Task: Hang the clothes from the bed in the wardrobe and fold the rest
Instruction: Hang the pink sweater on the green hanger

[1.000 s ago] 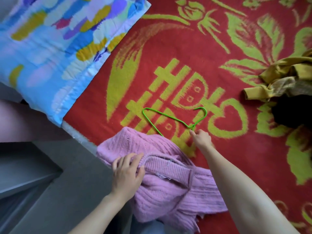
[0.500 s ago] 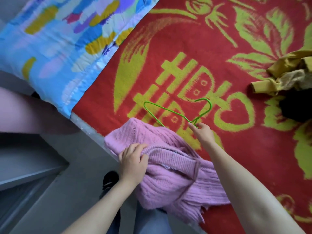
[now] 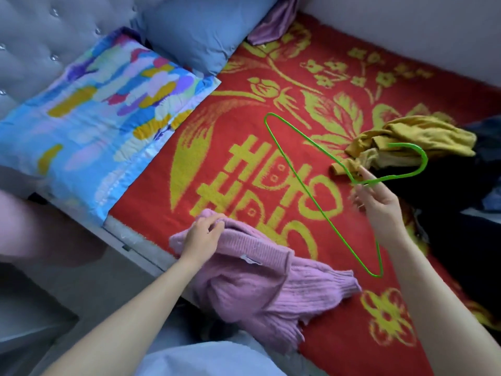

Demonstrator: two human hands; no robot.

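**Ana:** Head view first. What is the surface?

**Ben:** A bed, covered by a red blanket (image 3: 238,123) with a yellow-green flower and lettering pattern. A grey tufted headboard (image 3: 35,36) stands at the upper left and a pale wall (image 3: 406,23) runs along the far side. Grey floor (image 3: 81,294) shows at the lower left.

**Ana:** And at the head of the bed?

**Ben:** A multicoloured pillow (image 3: 103,109) with a blue-grey pillow (image 3: 195,31) behind it, and a bit of pink cloth (image 3: 273,25) in the corner.

**Ana:** Where are the clothes?

**Ben:** The pink sweater (image 3: 260,289) lies on the near edge of the bed, partly hanging over it. On the right lies a mustard garment (image 3: 406,139), crumpled, against a dark heap (image 3: 447,213).

**Ana:** The hands?

**Ben:** The left hand (image 3: 202,237) grips the sweater at its upper edge, fingers curled into the knit. The right hand (image 3: 379,202) pinches the green wire hanger (image 3: 425,158) at its neck, just under the hook. The hook sits in front of the mustard garment. One shoulder of the hanger points toward the pillows and the other ends just beside the sweater's cuff.
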